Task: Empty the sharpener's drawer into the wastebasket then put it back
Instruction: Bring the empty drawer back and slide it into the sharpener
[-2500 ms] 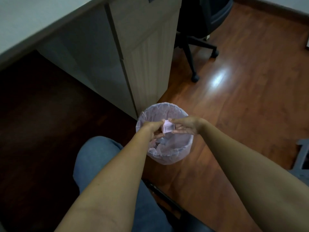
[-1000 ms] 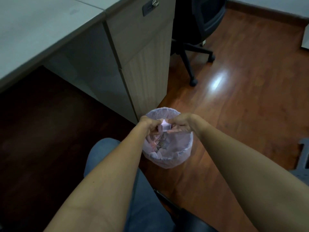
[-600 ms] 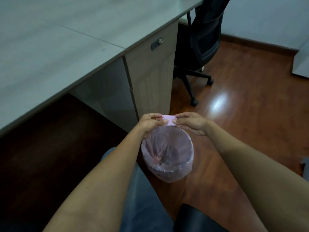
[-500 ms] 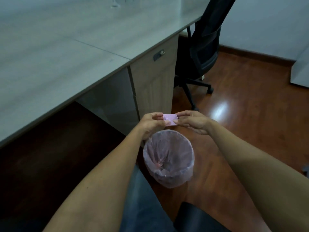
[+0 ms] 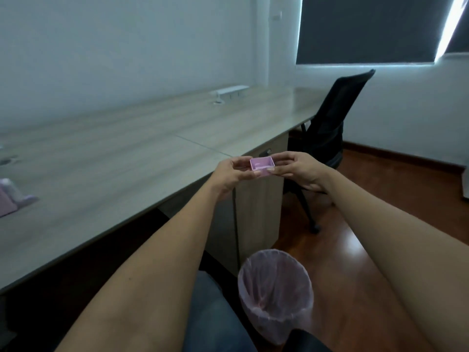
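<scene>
A small pink drawer (image 5: 262,165) is held open side up between both hands, level with the desk's edge. My left hand (image 5: 232,174) pinches its left end and my right hand (image 5: 297,168) pinches its right end. Its inside looks bare. The wastebasket (image 5: 275,293), lined with a pale pink bag, stands on the floor well below the hands, beside my knee. A pink and white object, likely the sharpener (image 5: 10,199), sits blurred on the desk at the far left edge.
A long wooden desk (image 5: 114,158) runs along the wall on the left, with a drawer cabinet (image 5: 258,212) under it by the wastebasket. A black office chair (image 5: 330,128) stands behind the hands. Reddish wood floor (image 5: 380,224) lies to the right.
Both hands lifted the drawer from inside the wastebasket's mouth up to desk height and turned it open side up. The view swung up from the floor to the desk and wall.
</scene>
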Demonstrator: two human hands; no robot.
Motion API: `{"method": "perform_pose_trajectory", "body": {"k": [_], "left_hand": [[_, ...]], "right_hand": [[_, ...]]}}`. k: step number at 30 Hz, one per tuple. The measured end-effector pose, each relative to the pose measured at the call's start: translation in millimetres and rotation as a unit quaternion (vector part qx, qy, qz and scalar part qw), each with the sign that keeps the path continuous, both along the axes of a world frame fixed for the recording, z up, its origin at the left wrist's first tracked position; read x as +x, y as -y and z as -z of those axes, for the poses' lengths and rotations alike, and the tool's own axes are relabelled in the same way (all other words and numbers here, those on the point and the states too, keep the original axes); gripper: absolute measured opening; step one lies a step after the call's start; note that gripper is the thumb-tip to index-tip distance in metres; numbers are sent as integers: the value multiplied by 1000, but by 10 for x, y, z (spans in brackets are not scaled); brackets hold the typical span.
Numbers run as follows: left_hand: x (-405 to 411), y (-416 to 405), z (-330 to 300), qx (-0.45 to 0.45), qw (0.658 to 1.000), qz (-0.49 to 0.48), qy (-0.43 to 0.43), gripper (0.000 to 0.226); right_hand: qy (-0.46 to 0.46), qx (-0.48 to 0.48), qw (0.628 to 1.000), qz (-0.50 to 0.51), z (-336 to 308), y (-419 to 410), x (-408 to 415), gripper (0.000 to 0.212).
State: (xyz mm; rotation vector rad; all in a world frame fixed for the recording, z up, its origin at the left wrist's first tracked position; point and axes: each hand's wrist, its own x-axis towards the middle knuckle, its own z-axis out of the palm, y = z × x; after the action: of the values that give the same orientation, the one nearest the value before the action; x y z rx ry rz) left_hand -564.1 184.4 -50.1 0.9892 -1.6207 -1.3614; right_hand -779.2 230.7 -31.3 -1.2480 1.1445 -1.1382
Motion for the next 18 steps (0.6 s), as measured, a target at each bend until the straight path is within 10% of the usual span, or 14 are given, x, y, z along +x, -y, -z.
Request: {"method": "perform_pose_trajectory", "body": {"k": [18], "left_hand": [[2732,-552,-1064,-68,978,-196,19,53]], "right_hand": [[23,-77,963,-256,-979,503,2689,42]]}}
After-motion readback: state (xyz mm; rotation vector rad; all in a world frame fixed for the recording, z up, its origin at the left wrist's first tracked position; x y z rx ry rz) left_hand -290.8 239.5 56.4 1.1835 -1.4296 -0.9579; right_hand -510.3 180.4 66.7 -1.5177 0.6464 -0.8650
